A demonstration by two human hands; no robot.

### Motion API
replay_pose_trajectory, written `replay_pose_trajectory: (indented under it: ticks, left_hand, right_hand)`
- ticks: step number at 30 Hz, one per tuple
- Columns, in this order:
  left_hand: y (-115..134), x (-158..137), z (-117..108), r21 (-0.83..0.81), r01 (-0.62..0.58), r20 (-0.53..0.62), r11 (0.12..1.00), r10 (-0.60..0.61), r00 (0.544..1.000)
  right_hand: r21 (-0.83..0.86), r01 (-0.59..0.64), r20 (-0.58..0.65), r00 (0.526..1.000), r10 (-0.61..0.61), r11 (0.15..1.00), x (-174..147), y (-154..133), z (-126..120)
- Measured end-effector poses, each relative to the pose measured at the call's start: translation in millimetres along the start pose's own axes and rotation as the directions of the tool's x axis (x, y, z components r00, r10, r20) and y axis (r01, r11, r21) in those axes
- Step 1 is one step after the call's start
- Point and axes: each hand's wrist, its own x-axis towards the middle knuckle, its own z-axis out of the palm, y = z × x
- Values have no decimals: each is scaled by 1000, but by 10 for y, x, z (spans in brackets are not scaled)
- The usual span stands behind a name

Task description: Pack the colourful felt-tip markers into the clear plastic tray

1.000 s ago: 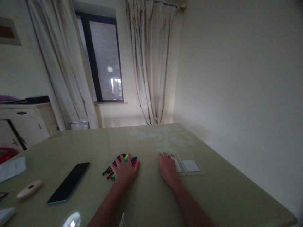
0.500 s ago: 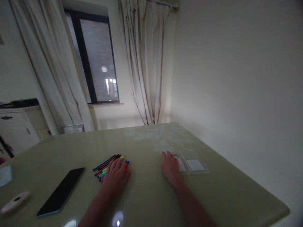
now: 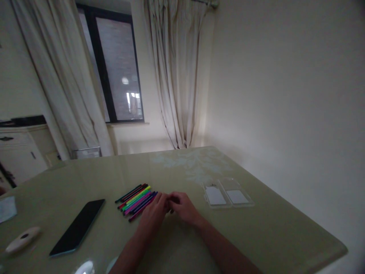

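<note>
The left hand [image 3: 155, 208] and right hand [image 3: 181, 206] meet fingertip to fingertip above the desk [image 3: 279, 232]. Both are curled, and a small dark bit shows between and just below them; whether either grip has hold of something, I cannot tell, since the fingers hide it.

The pens [image 3: 137, 200] lie just to the left of the left grip in a loose, slanting row, side by side, with the nearest one running in against that hand, its far end hidden. They look slim and smooth, so they should be light and stiff, hard to harm, but apt to roll or slip on the glossy top if pushed from the side. One pen is best pinched around mid-barrel, with thumb and finger across its width; a bunch would want a palm around all the barrels and the ends evened up.

To the right of the right grip, well apart from it, the clear case [image 3: 230, 184] lies spread flat with a white card in each half. Its thin plastic looks rigid and perhaps brittle at the fold, so its outer rim is the safer place to hold.
</note>
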Motion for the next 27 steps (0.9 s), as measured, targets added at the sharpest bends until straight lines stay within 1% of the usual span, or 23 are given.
replay_pose_trajectory:
  ticks: [2, 4, 7, 8, 9, 10, 11, 12, 14, 15, 16, 18, 20, 21, 23, 25, 27]
  left_hand:
    - [40, -12, -19, -56, -4, -45, 998, 2, 999]
    - [40, -14, -57, -92, -32, -49, 995, 27, 998]
    - [-80, 14, -151, -110, -39, -25, 993, 36, 999]
    - [-147, 29, -188, -115, -22, -36, 993, 18, 999]
    - [-218, 44, -224, -118, 5, -67, 993, -13, 998]
    - [-284, 57, -253, -132, 24, -82, 991, -35, 996]
    - [-338, 67, -271, -149, 24, -84, 989, -37, 996]
    - [-371, 72, -276, -156, 14, -86, 988, -27, 996]
    - [-372, 66, -242, -153, -24, -29, 988, 20, 999]
    - [-345, 55, -207, -151, -47, 12, 987, 50, 999]
    - [-306, 41, -166, -150, -68, 55, 986, 77, 996]
    - [-221, 10, -83, -146, -82, 120, 986, 100, 988]
    - [-155, -17, -27, -135, -62, 152, 989, 83, 985]
    - [-132, -27, -15, -134, -53, 167, 990, 76, 983]
    - [-105, -37, -17, -154, -53, 208, 987, 85, 974]
    - [-109, -31, -46, -193, -60, 232, 979, 106, 967]
    - [-161, -8, -94, -200, -38, 218, 979, 82, 973]
  right_hand:
    - [28, -2, -57, 998, 4, 1000, 16, 0, -25]
    - [33, -5, -78, 997, 8, 999, 36, -28, -123]
    - [15, 2, -112, 994, 0, 1000, 70, -77, -409]
    - [6, 13, -197, 980, -11, 1000, 81, -80, -532]
    - [15, 32, -310, 950, -26, 999, 90, -73, -656]
    - [11, 43, -397, 917, -35, 999, 97, -56, -772]
    - [-12, 38, -452, 891, -40, 999, 102, -31, -868]
    - [-57, 26, -462, 886, -49, 998, 105, -1, -935]
    - [-233, -23, -420, 904, -79, 972, 109, 56, -968]
    - [-342, -49, -383, 919, -92, 939, 114, 76, -939]
    - [-454, -73, -343, 934, -98, 888, 122, 88, -891]
    - [-658, -116, -273, 958, -92, 744, 147, 92, -774]
    - [-796, -135, -227, 970, -84, 591, 181, 90, -688]
    - [-839, -138, -213, 973, -84, 527, 196, 93, -665]
    - [-891, -149, -201, 976, -80, 428, 219, 113, -655]
    - [-923, -173, -206, 977, -62, 344, 223, 140, -664]
    - [-942, -184, -204, 978, -45, 280, 208, 157, -663]
